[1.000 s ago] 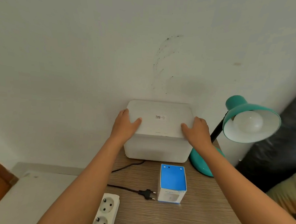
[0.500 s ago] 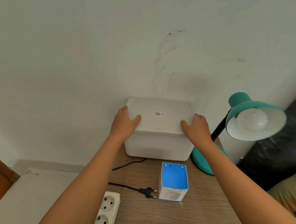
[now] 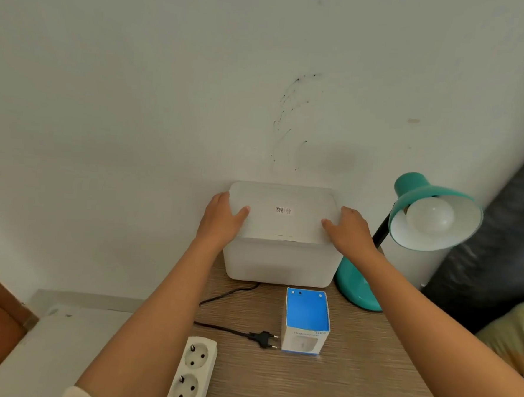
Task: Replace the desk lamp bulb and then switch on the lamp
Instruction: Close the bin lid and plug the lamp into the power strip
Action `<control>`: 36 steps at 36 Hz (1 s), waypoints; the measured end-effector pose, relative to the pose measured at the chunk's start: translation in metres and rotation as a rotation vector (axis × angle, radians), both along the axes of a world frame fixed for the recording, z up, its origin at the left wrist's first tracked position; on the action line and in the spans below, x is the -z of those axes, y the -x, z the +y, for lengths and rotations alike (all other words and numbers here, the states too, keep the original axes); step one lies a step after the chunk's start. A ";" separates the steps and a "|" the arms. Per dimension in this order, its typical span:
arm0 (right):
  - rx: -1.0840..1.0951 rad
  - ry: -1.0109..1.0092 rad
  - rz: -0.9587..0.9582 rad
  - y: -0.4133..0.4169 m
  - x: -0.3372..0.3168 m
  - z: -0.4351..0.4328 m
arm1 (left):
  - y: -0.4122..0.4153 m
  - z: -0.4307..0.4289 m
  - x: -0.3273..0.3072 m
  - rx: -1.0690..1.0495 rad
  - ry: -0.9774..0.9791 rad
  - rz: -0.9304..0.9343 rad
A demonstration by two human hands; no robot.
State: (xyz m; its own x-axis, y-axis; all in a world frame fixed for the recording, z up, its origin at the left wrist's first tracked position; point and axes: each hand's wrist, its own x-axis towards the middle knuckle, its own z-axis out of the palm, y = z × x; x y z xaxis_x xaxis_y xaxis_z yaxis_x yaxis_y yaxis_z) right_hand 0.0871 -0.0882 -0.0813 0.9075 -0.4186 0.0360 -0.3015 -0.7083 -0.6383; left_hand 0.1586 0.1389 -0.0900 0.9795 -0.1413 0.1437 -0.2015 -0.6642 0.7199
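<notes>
Bulb [image 3: 431,215]: seated in teal lamp shade [image 3: 436,219], right of white lidded box [image 3: 279,248]. Box lid clasped by left hand [image 3: 221,219] and right hand [image 3: 349,229], fingers spread. Preparatory step judged; lid-lifting required next.

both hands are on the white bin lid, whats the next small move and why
Probably lift the lid off the white bin: the left hand and right hand grip its two ends, and it looks closed. The lamp holds a bulb, its plug lying unplugged.
</notes>
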 end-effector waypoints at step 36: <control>-0.391 0.278 0.088 0.123 0.134 0.146 | 0.231 0.093 0.128 -0.050 -0.067 0.147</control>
